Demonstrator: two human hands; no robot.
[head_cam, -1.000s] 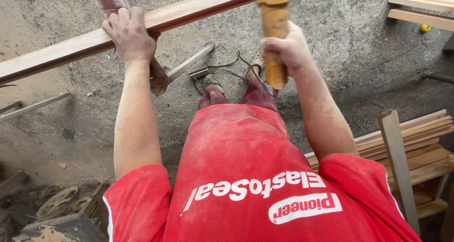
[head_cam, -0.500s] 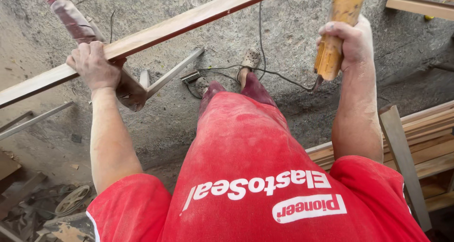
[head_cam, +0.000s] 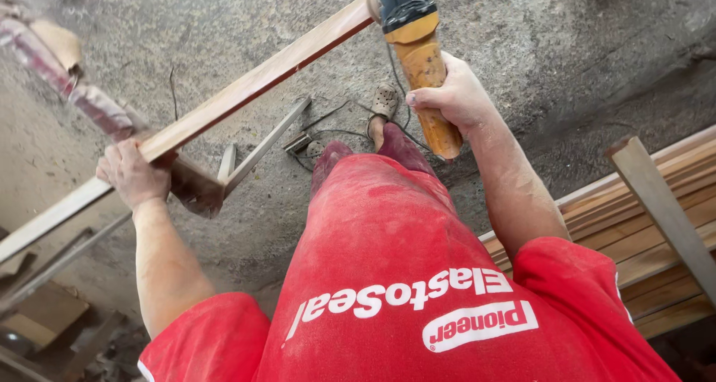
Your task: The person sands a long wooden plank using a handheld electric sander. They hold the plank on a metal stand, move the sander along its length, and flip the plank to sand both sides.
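A long wooden strip (head_cam: 253, 83) runs diagonally from lower left to upper right, resting on a stand. My left hand (head_cam: 134, 174) grips the strip near its lower end, where it crosses a wooden block (head_cam: 195, 189). My right hand (head_cam: 456, 98) holds the orange handle of an angle grinder (head_cam: 418, 46). The grinder's dark head sits against the strip at the top of the view. Its disc is hidden at the frame edge.
A stack of wooden planks (head_cam: 641, 225) lies at the right, with one grey board (head_cam: 664, 210) leaning across it. A black cable (head_cam: 335, 132) trails on the dusty concrete floor by my feet. Scrap wood and junk (head_cam: 52, 315) sit at lower left.
The view has shifted, and the strip now sits lower in frame. My right hand brought the grinder from the upper right inward, with its head at the strip. My left hand keeps its grip.
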